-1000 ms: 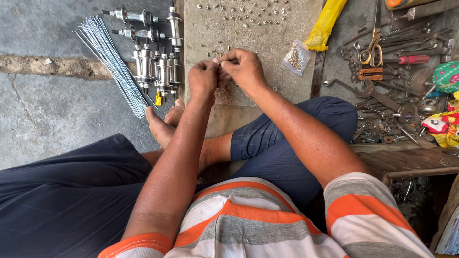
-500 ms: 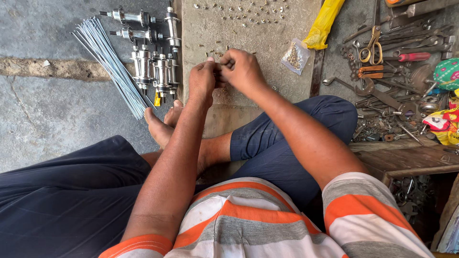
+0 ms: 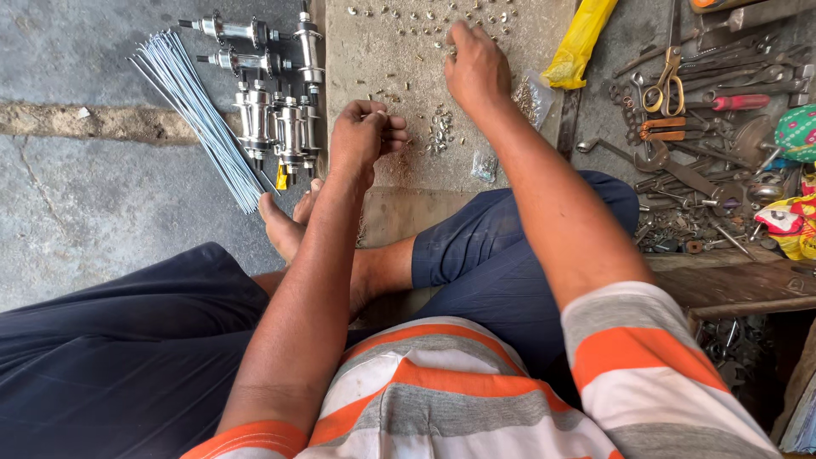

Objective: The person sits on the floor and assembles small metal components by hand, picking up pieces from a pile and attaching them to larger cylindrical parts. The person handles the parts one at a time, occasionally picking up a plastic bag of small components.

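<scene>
On the stone slab (image 3: pixel 374 64), my right hand (image 3: pixel 476 68) reaches, fingers bent down, into scattered spoke nipples (image 3: pixel 425 17); my left hand (image 3: pixel 361 136) pinches some. They're tiny, hard and slippery, so best taken by the fingertips, I judge.

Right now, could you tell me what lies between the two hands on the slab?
In the head view, a small heap of metal bits lies between the left hand and right hand.

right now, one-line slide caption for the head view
Seated person's right hand reaches among small metal nuts on a slab; left hand pinches one.
</scene>
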